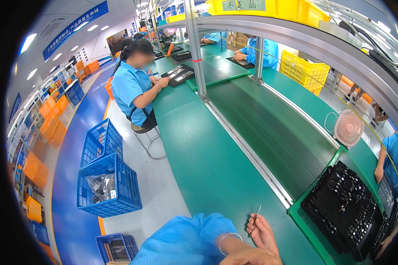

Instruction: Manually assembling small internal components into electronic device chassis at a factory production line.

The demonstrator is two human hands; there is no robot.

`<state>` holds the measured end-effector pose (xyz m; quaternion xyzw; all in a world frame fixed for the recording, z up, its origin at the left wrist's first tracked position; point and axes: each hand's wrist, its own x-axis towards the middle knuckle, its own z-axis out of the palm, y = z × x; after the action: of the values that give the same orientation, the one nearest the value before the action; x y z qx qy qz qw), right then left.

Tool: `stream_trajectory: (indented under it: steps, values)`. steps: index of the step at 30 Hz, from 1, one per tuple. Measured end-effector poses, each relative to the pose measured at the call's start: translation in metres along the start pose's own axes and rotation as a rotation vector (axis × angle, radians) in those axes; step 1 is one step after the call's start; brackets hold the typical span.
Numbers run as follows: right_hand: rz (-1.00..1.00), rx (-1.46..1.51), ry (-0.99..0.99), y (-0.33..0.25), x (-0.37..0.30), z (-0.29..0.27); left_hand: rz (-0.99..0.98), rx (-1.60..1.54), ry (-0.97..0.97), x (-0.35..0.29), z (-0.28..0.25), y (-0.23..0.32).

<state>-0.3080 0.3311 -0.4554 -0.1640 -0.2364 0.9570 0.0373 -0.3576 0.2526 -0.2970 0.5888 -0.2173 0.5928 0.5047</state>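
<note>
My right hand (264, 230) is closed around a thin pair of metal tweezers (254, 221), points up, over the green bench (199, 163). My left arm, in a blue sleeve (194, 238) with a bracelet (225, 243) at the wrist, reaches in from the lower edge. In front of the right wrist lies my left hand (252, 257), cut by the frame edge, its fingers hidden. To the right of the hands, a black tray (323, 207) with many small shiny dark parts sits tilted on a green-rimmed board (311, 236).
A conveyor belt (269, 119) with metal rails runs beside the bench. A metal post (194, 53) rises by it. A pink fan (348, 128) stands far right. Blue crates (132, 190) are on the floor at left. One worker (132, 88) sits farther along; another's sleeve (396, 150) shows at right.
</note>
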Motion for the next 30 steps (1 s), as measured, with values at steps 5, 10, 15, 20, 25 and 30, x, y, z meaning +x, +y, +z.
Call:
stream_trajectory:
  steps: [5, 10, 15, 20, 25, 30]
  values:
    - [0.0, 0.014, -0.001, 0.0, 0.0, 0.0, -0.005, -0.086, -0.008, 0.009, 0.004, 0.001]
    - [0.01, 0.02, -0.015, 0.0, 0.001, -0.002, 0.035, 0.018, 0.079, 0.008, 0.005, 0.003]
    - [0.001, 0.018, -0.013, 0.0, 0.001, -0.002, 0.037, -0.005, 0.183, 0.01, 0.01, 0.003]
    - [0.002, 0.027, -0.025, 0.001, 0.0, -0.002, -0.384, 0.17, -0.117, 0.005, -0.002, 0.019]
    - [0.005, 0.024, -0.02, 0.001, 0.0, 0.0, -0.135, 0.711, -0.113, -0.014, -0.005, 0.023]
    - [0.002, 0.037, -0.015, 0.001, 0.001, -0.003, 0.115, 0.223, 0.126, 0.012, 0.007, 0.005]
